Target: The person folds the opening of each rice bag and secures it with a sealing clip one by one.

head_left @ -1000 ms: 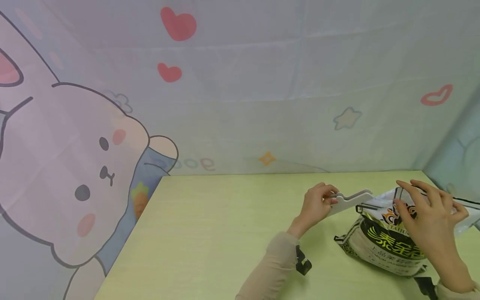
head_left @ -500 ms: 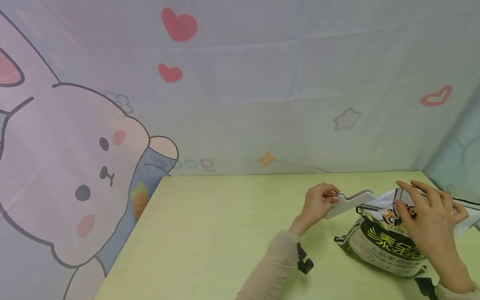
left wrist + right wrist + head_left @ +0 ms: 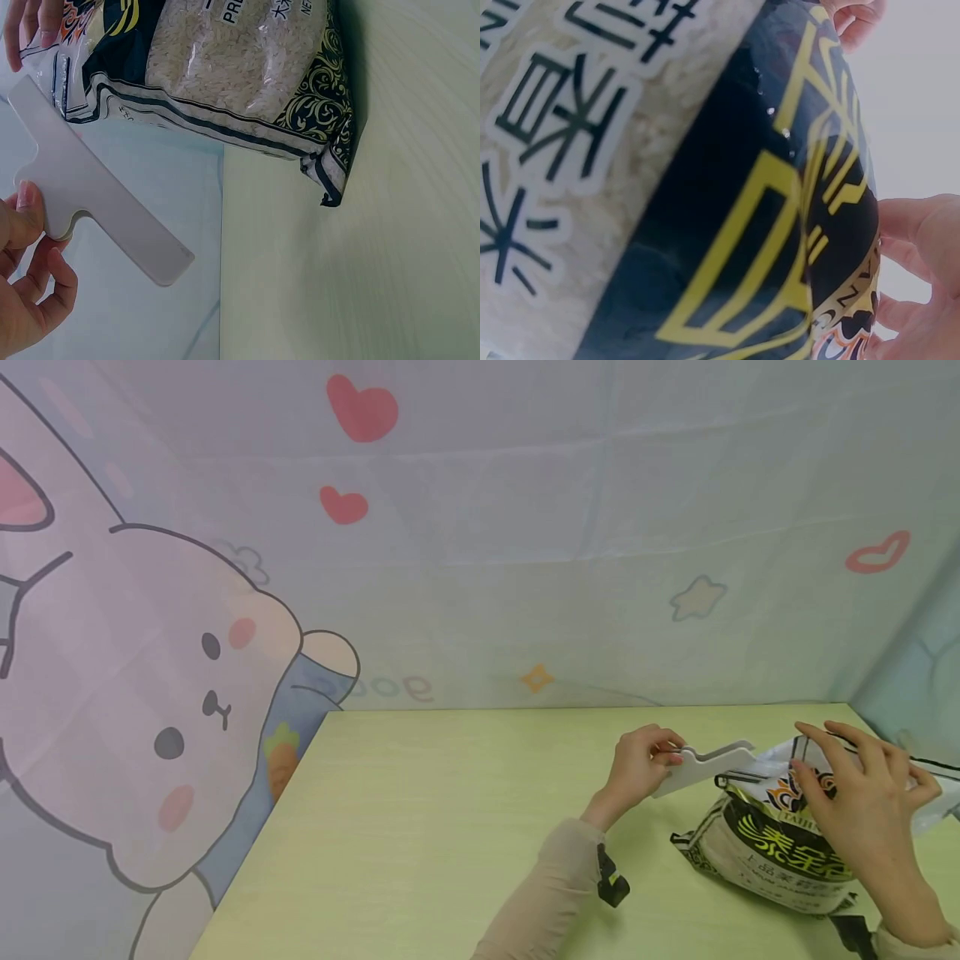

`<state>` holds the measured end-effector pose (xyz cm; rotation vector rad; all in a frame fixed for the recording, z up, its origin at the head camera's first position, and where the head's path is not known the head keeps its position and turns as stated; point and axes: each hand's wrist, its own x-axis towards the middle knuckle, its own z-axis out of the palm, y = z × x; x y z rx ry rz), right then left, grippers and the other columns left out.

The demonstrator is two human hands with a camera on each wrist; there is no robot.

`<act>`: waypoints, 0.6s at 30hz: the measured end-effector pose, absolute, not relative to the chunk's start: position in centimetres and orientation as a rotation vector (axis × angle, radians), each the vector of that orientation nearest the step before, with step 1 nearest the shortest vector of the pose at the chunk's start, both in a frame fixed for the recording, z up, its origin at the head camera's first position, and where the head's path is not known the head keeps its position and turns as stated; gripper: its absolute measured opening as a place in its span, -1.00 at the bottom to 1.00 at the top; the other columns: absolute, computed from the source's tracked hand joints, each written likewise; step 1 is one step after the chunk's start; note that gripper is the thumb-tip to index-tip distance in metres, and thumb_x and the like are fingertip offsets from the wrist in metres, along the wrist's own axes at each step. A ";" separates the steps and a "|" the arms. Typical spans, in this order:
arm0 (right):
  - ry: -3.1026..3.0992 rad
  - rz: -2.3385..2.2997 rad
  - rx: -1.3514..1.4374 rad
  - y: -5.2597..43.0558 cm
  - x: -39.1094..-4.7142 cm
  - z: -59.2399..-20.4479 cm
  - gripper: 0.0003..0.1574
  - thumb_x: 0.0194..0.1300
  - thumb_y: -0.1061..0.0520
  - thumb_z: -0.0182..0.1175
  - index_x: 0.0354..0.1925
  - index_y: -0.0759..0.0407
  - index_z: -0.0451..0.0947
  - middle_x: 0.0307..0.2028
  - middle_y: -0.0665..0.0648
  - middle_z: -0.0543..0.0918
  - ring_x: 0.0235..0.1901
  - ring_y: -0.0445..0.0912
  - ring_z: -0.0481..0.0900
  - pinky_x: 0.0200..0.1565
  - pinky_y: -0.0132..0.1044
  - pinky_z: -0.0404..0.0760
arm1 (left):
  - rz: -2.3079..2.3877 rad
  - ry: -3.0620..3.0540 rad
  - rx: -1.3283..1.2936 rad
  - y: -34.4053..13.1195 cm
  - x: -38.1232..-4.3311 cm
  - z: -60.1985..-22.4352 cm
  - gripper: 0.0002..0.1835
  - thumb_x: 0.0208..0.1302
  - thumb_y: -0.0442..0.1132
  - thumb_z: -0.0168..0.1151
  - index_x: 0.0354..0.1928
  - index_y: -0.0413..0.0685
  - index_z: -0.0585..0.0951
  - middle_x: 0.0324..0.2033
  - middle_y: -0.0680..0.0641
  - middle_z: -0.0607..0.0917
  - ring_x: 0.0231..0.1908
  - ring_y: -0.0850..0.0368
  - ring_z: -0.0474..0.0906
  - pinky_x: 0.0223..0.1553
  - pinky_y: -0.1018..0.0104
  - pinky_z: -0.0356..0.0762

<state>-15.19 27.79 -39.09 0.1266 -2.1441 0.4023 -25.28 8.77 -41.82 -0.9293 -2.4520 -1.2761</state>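
A plastic bag of rice (image 3: 772, 860) with a dark label and a clear window stands on the table at the right. My right hand (image 3: 873, 797) holds its loose white upper part between thumb and fingers. My left hand (image 3: 637, 768) pinches a whitish bag clip (image 3: 708, 768) by its handle side, left of the bag. In the left wrist view the long clip (image 3: 112, 187) slants, one end at the bag's upper edge. Whether the plastic lies between its two bars, I cannot tell. In the right wrist view the rice bag (image 3: 705, 180) fills most of the picture.
The pale green-yellow table (image 3: 420, 827) stretches left of the bag. Behind it hangs a cloth (image 3: 487, 527) printed with hearts and a rabbit. Dark wrist-camera mounts sit at both of my cuffs.
My left hand has moved very slightly right with the bag clip, nearer the bag's upper corner. My right hand and the rice bag stay nearly as they were.
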 end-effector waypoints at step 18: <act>-2.157 0.398 0.121 27.9 -15.0 -39.1 -0.14 0.28 -0.41 -0.37 -0.02 0.22 0.46 -0.03 0.46 0.39 -0.07 0.44 0.18 -0.04 0.34 -0.17 | -1.175 -2.486 -0.956 10.0 -24.8 -41.8 -0.87 0.11 -0.28 0.21 -0.28 0.03 0.66 -0.46 0.10 0.61 -0.51 0.45 0.49 -0.47 0.78 0.30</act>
